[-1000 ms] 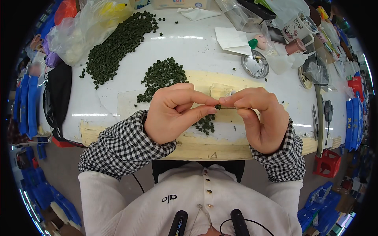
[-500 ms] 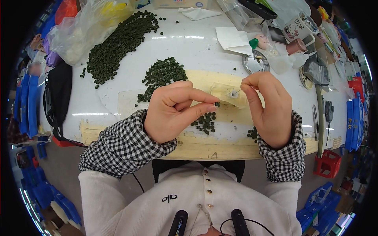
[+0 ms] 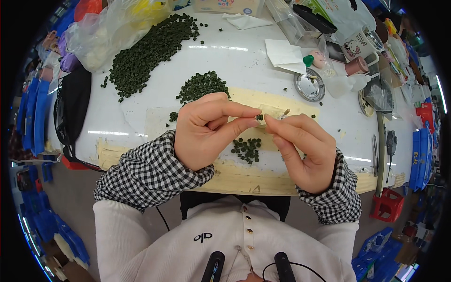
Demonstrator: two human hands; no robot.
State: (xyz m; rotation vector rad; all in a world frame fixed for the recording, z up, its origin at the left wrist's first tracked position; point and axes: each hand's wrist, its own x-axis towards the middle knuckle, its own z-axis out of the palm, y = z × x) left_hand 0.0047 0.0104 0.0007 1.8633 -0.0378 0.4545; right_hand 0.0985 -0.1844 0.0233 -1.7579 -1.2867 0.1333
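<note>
My left hand (image 3: 204, 124) pinches a small dark green round piece (image 3: 259, 117) between thumb and index finger, above the table. Right beside that piece are the bent fingers of my right hand (image 3: 310, 148), its index fingertip almost touching it. Whatever the right fingers hold is too small or hidden to make out. Just behind them a short tan stick end (image 3: 285, 112) shows, close to a pale yellow wrapped block (image 3: 267, 110). Below the hands lies a small cluster of green pieces (image 3: 246, 149); a larger heap (image 3: 203, 85) is behind my left hand.
A big pile of green pieces (image 3: 148, 61) spreads at the far left beside clear plastic bags (image 3: 101, 44). A white tissue (image 3: 284, 55), a round metal dish (image 3: 309, 85), a cup (image 3: 359, 44) and a pink spool (image 3: 356, 66) stand at the back right. Tweezers (image 3: 375, 155) lie right.
My right hand has come left and down, from the white tube opening in the yellow block to the green piece. My left hand stays nearly in place, still pinching the piece.
</note>
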